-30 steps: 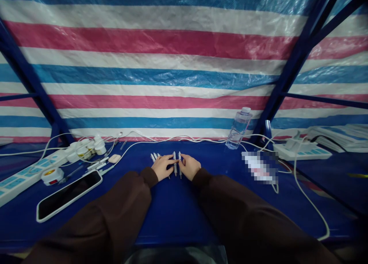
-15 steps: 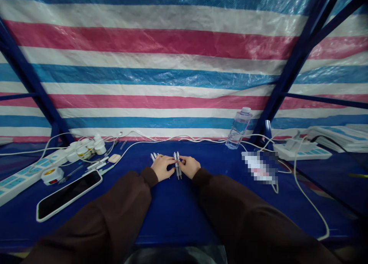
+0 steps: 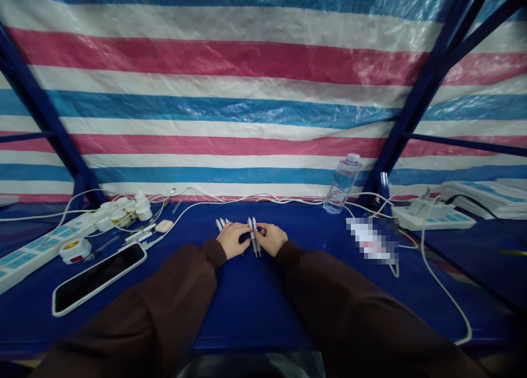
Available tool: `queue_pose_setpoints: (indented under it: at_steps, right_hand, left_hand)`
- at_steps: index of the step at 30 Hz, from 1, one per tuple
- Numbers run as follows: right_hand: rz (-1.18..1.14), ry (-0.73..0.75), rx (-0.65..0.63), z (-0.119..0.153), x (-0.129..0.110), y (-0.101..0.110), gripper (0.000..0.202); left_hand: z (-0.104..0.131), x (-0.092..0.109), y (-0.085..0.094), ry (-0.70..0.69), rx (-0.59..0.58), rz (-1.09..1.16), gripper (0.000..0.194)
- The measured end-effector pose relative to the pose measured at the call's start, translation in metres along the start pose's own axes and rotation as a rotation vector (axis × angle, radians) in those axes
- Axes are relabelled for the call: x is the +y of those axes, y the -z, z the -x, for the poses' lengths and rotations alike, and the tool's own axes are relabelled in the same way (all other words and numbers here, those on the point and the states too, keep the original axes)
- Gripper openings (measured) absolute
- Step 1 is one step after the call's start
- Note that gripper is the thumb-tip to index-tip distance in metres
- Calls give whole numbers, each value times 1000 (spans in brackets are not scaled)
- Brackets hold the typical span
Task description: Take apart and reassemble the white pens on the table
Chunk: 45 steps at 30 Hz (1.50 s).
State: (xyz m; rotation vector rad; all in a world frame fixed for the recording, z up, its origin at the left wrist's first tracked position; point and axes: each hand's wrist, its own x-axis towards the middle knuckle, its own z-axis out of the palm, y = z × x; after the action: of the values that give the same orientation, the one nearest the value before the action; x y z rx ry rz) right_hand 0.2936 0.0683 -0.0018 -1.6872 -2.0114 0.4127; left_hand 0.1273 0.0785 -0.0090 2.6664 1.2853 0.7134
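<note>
Two pens [image 3: 254, 238] with white upper parts and grey grips lie side by side on the blue table, their tips toward me. My right hand [image 3: 272, 238] has its thumb and fingertips pressed together against their right side. From the left, the thumb and forefinger of my left hand [image 3: 233, 239] meet the same pair. Under the left palm and fingers lie more pens [image 3: 221, 223]; only their white ends stick out beyond the hand, and the rest is hidden.
On the left are a phone [image 3: 99, 279], a power strip [image 3: 45, 246], white plugs [image 3: 142, 207], loose pens [image 3: 140, 235] and an earphone case [image 3: 164, 226]. A water bottle [image 3: 342, 184], a blurred packet [image 3: 371, 241] and another power strip [image 3: 436, 216] stand right. Cables [image 3: 263, 198] run along the back.
Hardly anything differs. The two pens between my hands have tilted slightly, their far ends a little further left; both hands stay in place.
</note>
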Motion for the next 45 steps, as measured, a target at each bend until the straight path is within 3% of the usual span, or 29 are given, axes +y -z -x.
queue_pose_setpoints:
  at_steps: [17, 28, 31, 37, 45]
  right_hand:
    - [-9, -9, -1, -2, 4, -3, 32]
    - [18, -48, -35, 1, -3, 4, 33]
    - [13, -55, -25, 0, -3, 3, 31]
    - [4, -80, -4, -1, -2, 2, 31]
    - [10, -75, 7, -1, -1, 2, 30]
  left_hand:
    - [-1, 0, 4, -24, -65, -17, 29]
    - [0, 2, 5, -12, -37, -10, 31]
    - [0, 3, 8, 86, 47, -95, 30]
    - [2, 4, 14, 471, 142, -379, 29]
    - [2, 2, 11, 528, 69, -415, 38]
